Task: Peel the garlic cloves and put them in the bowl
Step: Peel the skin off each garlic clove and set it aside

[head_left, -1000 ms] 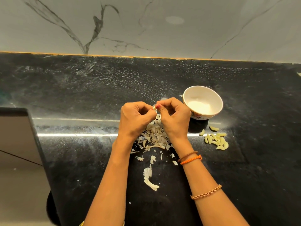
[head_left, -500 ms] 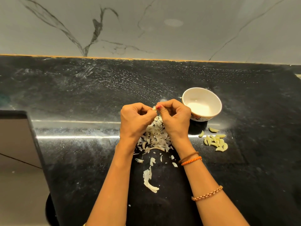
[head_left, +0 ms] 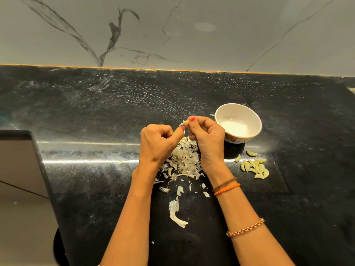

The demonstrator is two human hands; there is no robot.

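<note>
My right hand (head_left: pixel 206 138) pinches a small garlic clove (head_left: pixel 185 122) between thumb and fingertip, held above the black counter. My left hand (head_left: pixel 158 144) is beside it with fingers curled and the thumb tip close to the clove; a thin strip of skin hangs between the two hands. Under them lies a pile of papery garlic skins (head_left: pixel 184 160). A white bowl (head_left: pixel 221 117) stands just right of my right hand; no cloves show inside it. Several peeled cloves (head_left: pixel 253 167) lie on the counter in front of the bowl.
The black stone counter (head_left: pixel 96 112) runs back to a grey marble wall (head_left: pixel 172 31). Loose skin scraps, one long piece (head_left: pixel 175 212) among them, lie between my forearms. A counter edge drops off at the left by a grey surface (head_left: pixel 17 169).
My hands have drawn slightly apart. The right hand has lifted the clove a little up and to the right, and a strip of skin trails from it.
</note>
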